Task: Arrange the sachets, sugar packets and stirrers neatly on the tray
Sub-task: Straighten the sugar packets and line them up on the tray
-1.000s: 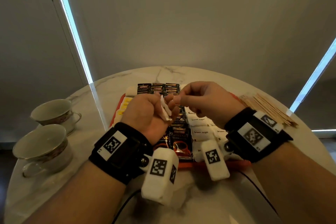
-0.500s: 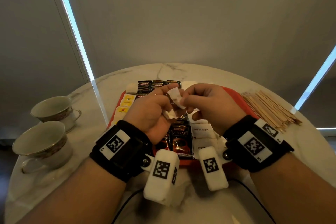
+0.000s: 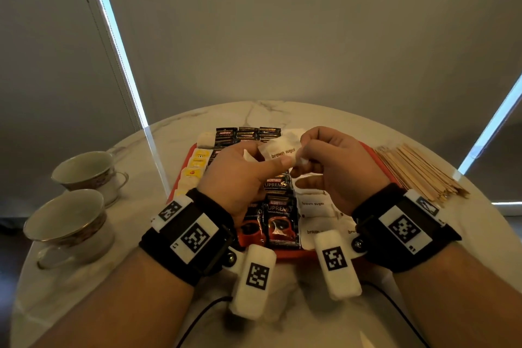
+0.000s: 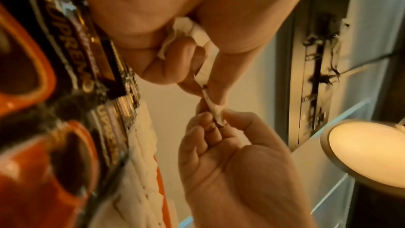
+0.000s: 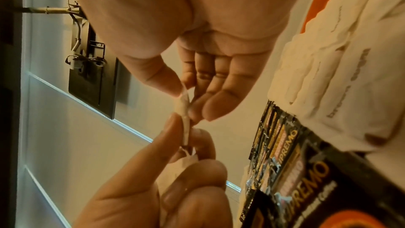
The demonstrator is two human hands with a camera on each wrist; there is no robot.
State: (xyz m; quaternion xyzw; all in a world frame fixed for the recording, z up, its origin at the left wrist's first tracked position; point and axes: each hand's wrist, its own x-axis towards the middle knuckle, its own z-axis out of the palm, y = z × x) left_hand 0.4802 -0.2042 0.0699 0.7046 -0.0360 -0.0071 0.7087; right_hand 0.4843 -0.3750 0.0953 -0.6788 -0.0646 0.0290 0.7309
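Above the red tray (image 3: pixel 293 254), both hands hold one white brown sugar packet (image 3: pixel 282 150) between them. My left hand (image 3: pixel 264 162) pinches its left end with the thumb on top and keeps more white packets (image 4: pixel 179 30) bunched in the palm. My right hand (image 3: pixel 303 151) pinches the right end; the right wrist view shows this packet (image 5: pixel 185 110) edge-on between the fingertips. The tray holds black coffee sachets (image 3: pixel 279 217) in the middle, yellow tea sachets (image 3: pixel 197 162) on the left and brown sugar packets (image 3: pixel 313 205) on the right. Wooden stirrers (image 3: pixel 418 172) lie heaped on the table, right of the tray.
Two teacups (image 3: pixel 87 175) (image 3: pixel 67 223) stand on the round marble table (image 3: pixel 141 167) to the left of the tray. A black cable (image 3: pixel 197 319) runs across the near table edge. Grey blinds hang behind the table.
The right hand has drawn one packet out of the left hand's bunch. The packet now lies flat between both hands with its print facing up.
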